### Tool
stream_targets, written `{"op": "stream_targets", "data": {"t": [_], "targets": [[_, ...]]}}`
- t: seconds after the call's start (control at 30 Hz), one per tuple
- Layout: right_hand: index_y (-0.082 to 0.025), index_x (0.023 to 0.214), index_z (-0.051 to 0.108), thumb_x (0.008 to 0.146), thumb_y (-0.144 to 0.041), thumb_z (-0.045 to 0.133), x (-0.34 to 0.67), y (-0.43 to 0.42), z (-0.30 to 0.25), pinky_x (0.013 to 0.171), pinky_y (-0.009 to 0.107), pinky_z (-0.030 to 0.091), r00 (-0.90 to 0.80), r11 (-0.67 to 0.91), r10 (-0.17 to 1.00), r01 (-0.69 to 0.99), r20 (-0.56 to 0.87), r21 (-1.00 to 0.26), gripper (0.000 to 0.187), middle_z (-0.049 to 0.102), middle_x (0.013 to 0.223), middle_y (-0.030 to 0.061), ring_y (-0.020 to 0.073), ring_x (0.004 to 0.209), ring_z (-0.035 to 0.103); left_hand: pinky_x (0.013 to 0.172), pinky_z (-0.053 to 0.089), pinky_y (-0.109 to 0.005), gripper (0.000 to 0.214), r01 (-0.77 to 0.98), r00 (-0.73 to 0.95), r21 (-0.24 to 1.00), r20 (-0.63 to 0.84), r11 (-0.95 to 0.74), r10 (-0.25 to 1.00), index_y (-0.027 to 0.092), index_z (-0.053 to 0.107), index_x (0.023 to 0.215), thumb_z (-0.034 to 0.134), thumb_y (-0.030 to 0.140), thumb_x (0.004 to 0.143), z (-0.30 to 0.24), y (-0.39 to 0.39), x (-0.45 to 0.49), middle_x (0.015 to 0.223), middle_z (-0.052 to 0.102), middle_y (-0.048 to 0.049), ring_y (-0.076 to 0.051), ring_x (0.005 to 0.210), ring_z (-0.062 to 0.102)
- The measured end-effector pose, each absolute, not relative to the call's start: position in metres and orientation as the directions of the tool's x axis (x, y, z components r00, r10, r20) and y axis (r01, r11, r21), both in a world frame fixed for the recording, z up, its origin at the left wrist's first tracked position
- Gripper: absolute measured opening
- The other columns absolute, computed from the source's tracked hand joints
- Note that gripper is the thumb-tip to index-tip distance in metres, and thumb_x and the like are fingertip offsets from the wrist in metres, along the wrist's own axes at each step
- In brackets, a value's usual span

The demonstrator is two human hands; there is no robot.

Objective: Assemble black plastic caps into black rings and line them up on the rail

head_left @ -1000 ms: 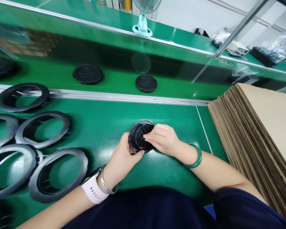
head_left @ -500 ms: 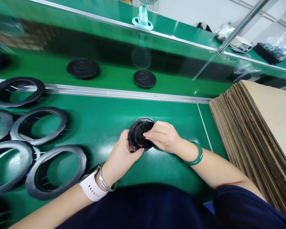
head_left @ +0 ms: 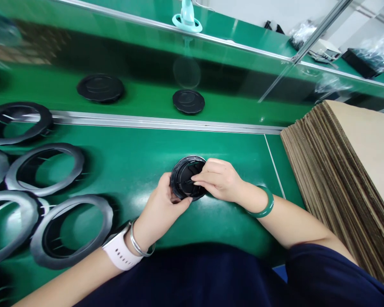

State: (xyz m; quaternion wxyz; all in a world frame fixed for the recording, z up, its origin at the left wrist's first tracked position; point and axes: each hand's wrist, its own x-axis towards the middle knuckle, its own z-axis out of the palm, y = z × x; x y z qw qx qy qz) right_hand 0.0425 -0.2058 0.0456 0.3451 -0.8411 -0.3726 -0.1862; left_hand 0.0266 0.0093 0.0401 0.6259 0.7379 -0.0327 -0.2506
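Between the metal far edge [head_left: 166, 123] of the green desk [head_left: 131, 149] and the person [head_left: 211, 281], the left hand [head_left: 163, 209] grasps a round black part [head_left: 183, 180] by its rim; the right hand [head_left: 222, 181] pinches at its inner face. Black rings [head_left: 108, 213] crowd the desk's left side; stacked cardboard [head_left: 339, 187] lies toward its right edge.

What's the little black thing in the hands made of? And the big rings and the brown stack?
The small round black piece: probably hard plastic, fairly glossy; its rim catches light.
The large black open rings: likely moulded plastic, satin; they shine softly, though painted metal is possible.
The stack of flat brown sheets: most likely matte cardboard, with rough, layered edges.
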Motion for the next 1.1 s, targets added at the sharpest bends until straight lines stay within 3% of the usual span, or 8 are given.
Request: {"op": "stream_targets", "data": {"t": [0.53, 0.87, 1.1], "targets": [[-0.019, 0.097, 0.068, 0.104, -0.027, 0.048, 0.04, -0.204, 0.043, 0.072, 0.035, 0.049, 0.694, -0.555, 0.53, 0.718, 0.487, -0.42, 0.022, 0.06, 0.085, 0.0065, 0.0205, 0.077, 0.055, 0.077, 0.06, -0.038, 0.052, 0.273, 0.873, 0.927, -0.351, -0.257, -0.338, 0.022, 0.044, 0.111, 0.076, 0.03, 0.071, 0.043, 0.009, 0.026, 0.098, 0.07, -0.0025, -0.024, 0.088, 0.072], [-0.013, 0.123, 0.06, 0.105, -0.016, 0.037, 0.035, -0.196, 0.047, 0.07, 0.037, 0.047, 0.666, -0.66, 0.607, 0.727, 0.434, -0.192, 0.029, 0.055, 0.086, 0.0076, 0.0226, 0.08, 0.05, 0.081, 0.06, -0.04, 0.053, 0.258, 0.881, 0.93, -0.337, -0.262, -0.331, 0.022, 0.046, 0.115, 0.076, 0.028, 0.072, 0.041, 0.01, 0.025, 0.104, 0.071, -0.0045, -0.025, 0.093, 0.073], [-0.01, 0.123, 0.059, 0.104, -0.012, 0.038, 0.034, -0.193, 0.054, 0.069, 0.037, 0.045, 0.689, -0.685, 0.642, 0.713, 0.336, -0.153, 0.028, 0.055, 0.088, 0.0097, 0.0249, 0.086, 0.048, 0.085, 0.06, -0.042, 0.054, 0.249, 0.871, 0.935, -0.33, -0.252, -0.363, 0.023, 0.045, 0.117, 0.076, 0.031, 0.073, 0.039, 0.011, 0.025, 0.108, 0.071, -0.0058, -0.028, 0.101, 0.071]]}}
